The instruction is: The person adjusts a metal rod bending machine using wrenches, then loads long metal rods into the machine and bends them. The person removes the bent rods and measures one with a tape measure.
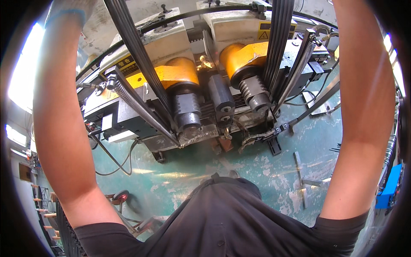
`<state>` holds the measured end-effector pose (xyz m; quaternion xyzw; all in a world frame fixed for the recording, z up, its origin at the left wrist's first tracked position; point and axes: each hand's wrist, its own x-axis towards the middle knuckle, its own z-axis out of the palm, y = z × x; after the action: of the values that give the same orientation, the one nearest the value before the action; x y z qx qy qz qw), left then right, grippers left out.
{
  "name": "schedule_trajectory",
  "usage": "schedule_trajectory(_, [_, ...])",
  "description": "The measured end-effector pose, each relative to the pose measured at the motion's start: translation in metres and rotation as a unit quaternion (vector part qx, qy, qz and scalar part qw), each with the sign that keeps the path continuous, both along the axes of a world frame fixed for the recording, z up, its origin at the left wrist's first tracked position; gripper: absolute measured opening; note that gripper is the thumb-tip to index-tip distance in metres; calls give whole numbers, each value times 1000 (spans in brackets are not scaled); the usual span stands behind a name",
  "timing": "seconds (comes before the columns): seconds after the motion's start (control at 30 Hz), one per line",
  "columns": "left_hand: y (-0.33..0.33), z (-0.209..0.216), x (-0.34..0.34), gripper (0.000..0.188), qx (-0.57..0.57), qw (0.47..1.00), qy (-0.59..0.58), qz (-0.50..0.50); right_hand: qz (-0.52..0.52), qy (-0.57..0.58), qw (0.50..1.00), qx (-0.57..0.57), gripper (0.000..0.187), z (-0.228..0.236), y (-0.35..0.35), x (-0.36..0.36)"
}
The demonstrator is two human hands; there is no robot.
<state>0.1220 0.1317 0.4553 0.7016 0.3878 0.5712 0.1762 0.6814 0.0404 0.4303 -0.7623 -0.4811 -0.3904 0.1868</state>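
Both my arms reach up and forward past the top edge. Of my left hand point(70, 9), only a pale glove cuff with a blue hem shows at the upper left; its fingers are out of the picture. My right forearm point(364, 77) leaves at the upper right, and that hand is not seen. Between the arms stands a machine with two orange-yellow arms point(182, 70), each ending in a dark ridged roller point(187, 105). Two bundles of long dark bars, a left bundle point(139, 55) and a right bundle point(278, 47), slant up out of view. What holds them above is hidden.
A black hose point(188, 18) arches across the machine. Coil springs point(130, 103) flank it on slanted rods. Cables loop over the worn green floor point(171, 171). A metal bar point(299, 180) lies at right, near a blue box point(389, 186). A wheeled frame point(122, 197) stands at lower left.
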Motion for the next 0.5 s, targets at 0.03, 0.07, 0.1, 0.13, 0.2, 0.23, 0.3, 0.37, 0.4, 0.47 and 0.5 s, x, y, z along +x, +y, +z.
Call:
schedule_trajectory(0.03, [-1, 2, 0, 41, 1, 1000, 0, 1, 2, -1, 1000, 2, 41, 1, 0, -1])
schedule_trajectory(0.07, [-1, 3, 0, 41, 2, 1000, -1, 2, 5, -1, 1000, 3, 41, 3, 0, -3])
schedule_trajectory(0.1, [5, -1, 4, 41, 0, 1000, 3, 3, 7, 1, 1000, 0, 41, -3, 6, 0])
schedule_trajectory(0.13, [3, -1, 4, 41, 1, 1000, 4, 3, 10, 1, 1000, -1, 41, -3, 6, -2])
schedule_trajectory(0.2, [3, 0, 5, 41, 0, 1000, 4, 2, 14, -1, 1000, 1, 40, -1, 8, -3])
schedule_trajectory(0.23, [1, 0, 5, 41, 0, 1000, 5, 2, 16, -1, 1000, 2, 40, -1, 8, -4])
schedule_trajectory(0.3, [-1, -4, 7, 40, -1, 1000, 4, 1, 20, -3, 1000, 1, 40, 0, 9, -6])
schedule_trajectory(0.37, [-3, -4, 10, 40, 1, 1000, 3, 2, 26, -2, 1000, 2, 39, 1, 10, -7])
schedule_trajectory(0.4, [-6, -7, 11, 40, 0, 1000, 3, 2, 28, -3, 1000, 1, 39, 1, 11, -8])
schedule_trajectory(0.47, [-7, -8, 11, 40, 1, 1000, 1, 4, 34, -3, 999, 1, 39, 0, 13, -12])
schedule_trajectory(0.5, [-8, -7, 12, 40, 3, 1000, 0, 7, 36, -3, 999, 2, 38, 1, 15, -12])
